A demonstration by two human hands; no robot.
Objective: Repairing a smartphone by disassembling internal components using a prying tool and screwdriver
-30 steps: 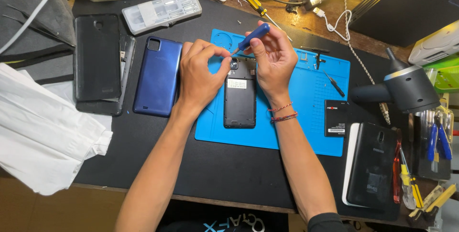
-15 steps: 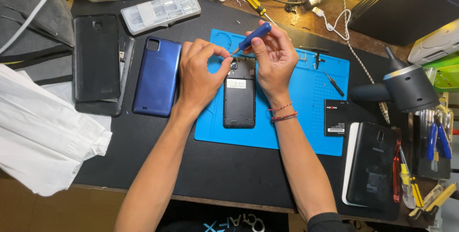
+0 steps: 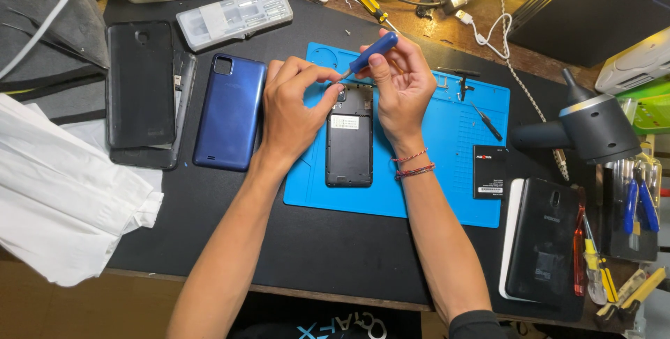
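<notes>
Right hand (image 3: 398, 80) pinches a blue screwdriver (image 3: 368, 55); left hand (image 3: 293, 105) fingertips pinch at the opened phone (image 3: 349, 140) (on the blue mat (image 3: 447, 164)). A slipped tip could scratch the board.

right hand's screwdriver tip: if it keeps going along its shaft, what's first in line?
The right hand angles the blue-handled screwdriver down-left. Straight on, the tip meets the top corner of the opened phone, right by the left hand's fingertips. Depth is unclear; it may already touch.
</notes>
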